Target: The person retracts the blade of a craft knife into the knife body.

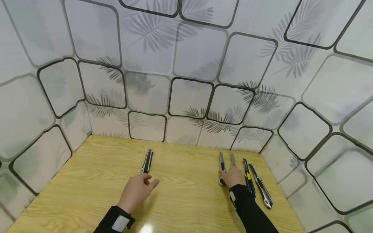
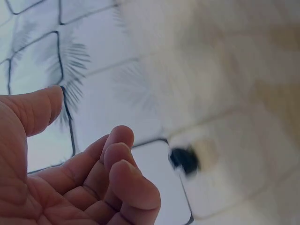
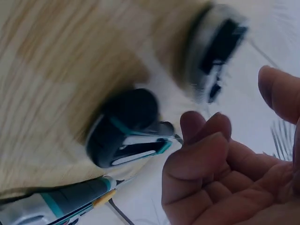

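Note:
My left hand (image 1: 137, 191) is over the left of the table, fingers loosely bent and thumb apart, with nothing in it. Just beyond its fingers lies a grey and black utility knife (image 1: 147, 161); a dark blurred end of an object (image 2: 185, 160) shows near the fingers in the left wrist view. On the right, my right hand (image 1: 234, 177) hovers over a row of utility knives, partly hiding one knife (image 1: 232, 159). Its thumb and fingers (image 3: 197, 164) are apart and grip nothing. Left of it lies a silver utility knife (image 1: 222, 166).
Right of my right hand lie a black utility knife with a yellow part (image 1: 248, 176) and a long grey and black one (image 1: 261, 187). The wooden table (image 1: 186, 197) meets a patterned cloth wall (image 1: 192, 97) behind and at both sides.

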Demonstrator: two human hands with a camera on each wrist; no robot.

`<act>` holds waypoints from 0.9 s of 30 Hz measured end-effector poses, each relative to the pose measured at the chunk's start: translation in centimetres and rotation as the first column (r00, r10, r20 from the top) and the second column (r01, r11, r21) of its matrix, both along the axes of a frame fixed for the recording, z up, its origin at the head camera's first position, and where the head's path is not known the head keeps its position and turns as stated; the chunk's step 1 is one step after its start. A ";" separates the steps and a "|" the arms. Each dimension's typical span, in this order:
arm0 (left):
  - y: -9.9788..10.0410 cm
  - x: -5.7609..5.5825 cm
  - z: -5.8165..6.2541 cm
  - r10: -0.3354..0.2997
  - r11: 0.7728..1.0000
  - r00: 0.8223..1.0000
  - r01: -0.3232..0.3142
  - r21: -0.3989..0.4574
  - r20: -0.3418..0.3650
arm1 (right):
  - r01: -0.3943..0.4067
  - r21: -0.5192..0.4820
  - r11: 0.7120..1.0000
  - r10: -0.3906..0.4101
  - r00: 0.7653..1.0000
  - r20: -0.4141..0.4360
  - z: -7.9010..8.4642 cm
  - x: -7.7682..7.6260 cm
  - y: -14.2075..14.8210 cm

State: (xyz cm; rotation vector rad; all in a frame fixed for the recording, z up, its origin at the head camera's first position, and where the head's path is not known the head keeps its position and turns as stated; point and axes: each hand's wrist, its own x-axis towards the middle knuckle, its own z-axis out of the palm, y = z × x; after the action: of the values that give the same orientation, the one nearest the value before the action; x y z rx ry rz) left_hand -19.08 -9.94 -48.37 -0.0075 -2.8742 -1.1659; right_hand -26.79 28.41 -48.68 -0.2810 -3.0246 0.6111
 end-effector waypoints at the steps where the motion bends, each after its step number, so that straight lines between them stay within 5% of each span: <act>1: 0.3 0.3 -0.1 -0.008 1.000 1.000 0.007 0.008 0.008 | 0.007 0.013 1.000 -0.007 1.000 0.006 -0.2 -0.2 -0.1; 10: 1.8 1.8 -0.8 -0.088 0.994 0.996 0.087 0.062 0.018 | 0.015 0.067 0.998 -0.016 1.000 0.006 -1.6 -1.2 -0.4; 17: 2.1 1.9 -0.8 -0.130 0.987 0.992 0.130 0.098 -0.012 | -0.096 -0.095 0.991 0.088 0.993 -0.084 -0.8 0.6 -2.9; 21: 3.2 1.7 -0.1 -0.209 0.963 0.978 0.206 0.172 -0.001 | -0.196 -0.288 0.938 0.169 0.979 -0.114 1.0 2.3 -6.3; 27: 6.3 1.5 0.7 -0.318 0.887 0.948 0.299 0.353 -0.005 | -0.274 -0.550 0.789 0.264 0.959 -0.100 3.0 4.9 -12.1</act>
State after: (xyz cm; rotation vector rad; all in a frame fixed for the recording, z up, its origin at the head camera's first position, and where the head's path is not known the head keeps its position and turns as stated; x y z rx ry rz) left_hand -17.57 -3.63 -47.70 -0.4460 -2.7298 -1.7449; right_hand -21.86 16.31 -45.72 0.1551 -2.8041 1.5180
